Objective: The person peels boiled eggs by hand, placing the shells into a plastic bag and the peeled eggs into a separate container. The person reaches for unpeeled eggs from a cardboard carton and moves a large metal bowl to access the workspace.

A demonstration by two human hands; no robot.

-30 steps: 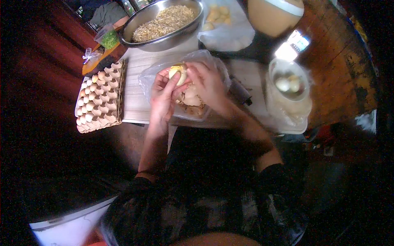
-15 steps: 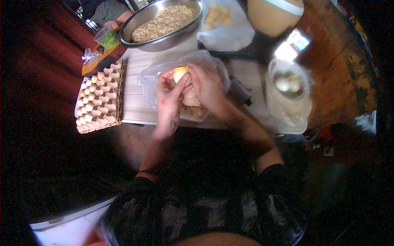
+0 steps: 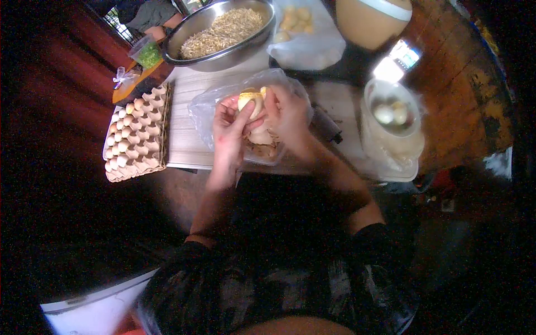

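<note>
My left hand (image 3: 231, 120) is closed around an egg (image 3: 249, 104), its top yellowish and the part below pale. Just right of the egg, my right hand (image 3: 287, 111) pinches a small yellow piece of eggshell (image 3: 264, 90) between thumb and fingertips. Under both hands lies a clear plastic bag (image 3: 202, 106) spread on the table. Broken brown eggshells (image 3: 262, 149) are heaped on it, below the egg and partly hidden by my hands.
To the left stands a cardboard egg tray (image 3: 146, 133) with several eggs. A steel bowl (image 3: 174, 46) of sprouts and a plastic bag (image 3: 312, 47) of pale round pieces are behind. At right are a bowl (image 3: 391, 129) with eggs and a lit phone (image 3: 406, 57). A person (image 3: 151, 19) sits beyond.
My right hand has moved slightly away from the egg to the right, and a small yellow piece of shell now shows in its fingers. The left hand still holds the egg.
</note>
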